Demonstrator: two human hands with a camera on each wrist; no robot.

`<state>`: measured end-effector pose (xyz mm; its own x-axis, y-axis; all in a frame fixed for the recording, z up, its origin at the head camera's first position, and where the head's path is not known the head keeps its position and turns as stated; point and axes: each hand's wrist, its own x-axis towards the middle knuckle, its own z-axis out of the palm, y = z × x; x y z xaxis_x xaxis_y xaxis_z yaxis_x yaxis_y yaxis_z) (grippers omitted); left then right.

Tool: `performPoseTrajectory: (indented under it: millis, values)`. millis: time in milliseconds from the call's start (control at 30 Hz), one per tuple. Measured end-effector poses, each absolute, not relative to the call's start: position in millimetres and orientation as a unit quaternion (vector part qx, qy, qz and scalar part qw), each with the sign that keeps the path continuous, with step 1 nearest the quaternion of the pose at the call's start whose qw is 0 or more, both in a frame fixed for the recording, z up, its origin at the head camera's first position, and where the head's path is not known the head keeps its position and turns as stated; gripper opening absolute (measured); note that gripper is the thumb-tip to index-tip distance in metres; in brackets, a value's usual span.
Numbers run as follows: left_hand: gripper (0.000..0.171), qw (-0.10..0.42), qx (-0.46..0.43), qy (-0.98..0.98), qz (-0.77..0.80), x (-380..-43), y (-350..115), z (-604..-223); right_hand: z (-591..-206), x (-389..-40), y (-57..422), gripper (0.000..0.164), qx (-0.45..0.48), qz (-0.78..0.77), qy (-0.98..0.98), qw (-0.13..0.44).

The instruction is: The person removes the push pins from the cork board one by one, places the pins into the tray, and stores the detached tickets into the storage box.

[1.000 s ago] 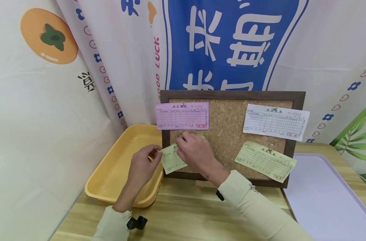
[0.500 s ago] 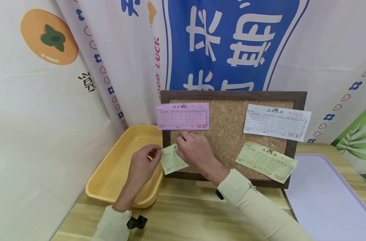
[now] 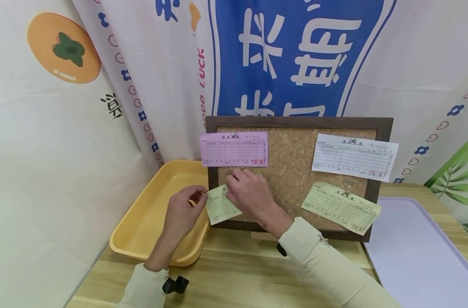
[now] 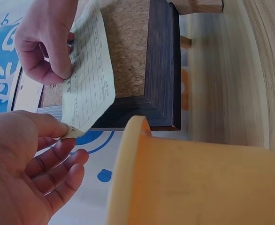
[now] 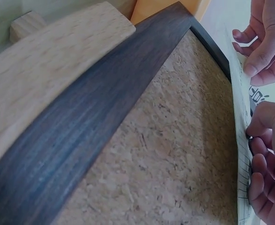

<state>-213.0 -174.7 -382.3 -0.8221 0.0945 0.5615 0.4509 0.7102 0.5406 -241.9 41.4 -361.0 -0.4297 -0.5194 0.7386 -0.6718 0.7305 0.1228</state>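
Pinching pale-green rectangular paper slip (image 3: 219,206) with loosely curled left hand (image 3: 181,209) and tightly curled right hand (image 3: 251,192), apparently pinning or unpinning at brown-framed corkboard (image 3: 289,158), next probably needing corner held steady.

corkboard (image 3: 289,154) 1 / pink slip (image 3: 234,152) 1 + white slip (image 3: 351,158) 1 + green slips (image 3: 220,208) (image 3: 339,208) 2 = 4 at corkboard / pins (image 3: 353,140) on it 3, maybe more, glints tiny / tub (image 3: 147,209) left of it 1 / tray (image 3: 419,248) right of it 1 / hands (image 3: 182,209) (image 3: 251,194) before it 2
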Motion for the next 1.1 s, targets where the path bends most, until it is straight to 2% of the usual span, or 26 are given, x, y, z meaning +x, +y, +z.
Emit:
performPoseTrajectory:
  millis: [700,1100]
  values:
    - [0.003,0.270,-0.171,-0.880,-0.351,-210.8,-175.2,-381.0,-352.5,-234.2,27.2,0.018,0.308,-0.020,-0.868,0.390]
    - [0.005,0.274,-0.176,-0.876,-0.355,-211.4,-174.9,-380.5,-356.5,-238.2,27.9,0.018,0.307,-0.017,-0.863,0.401]
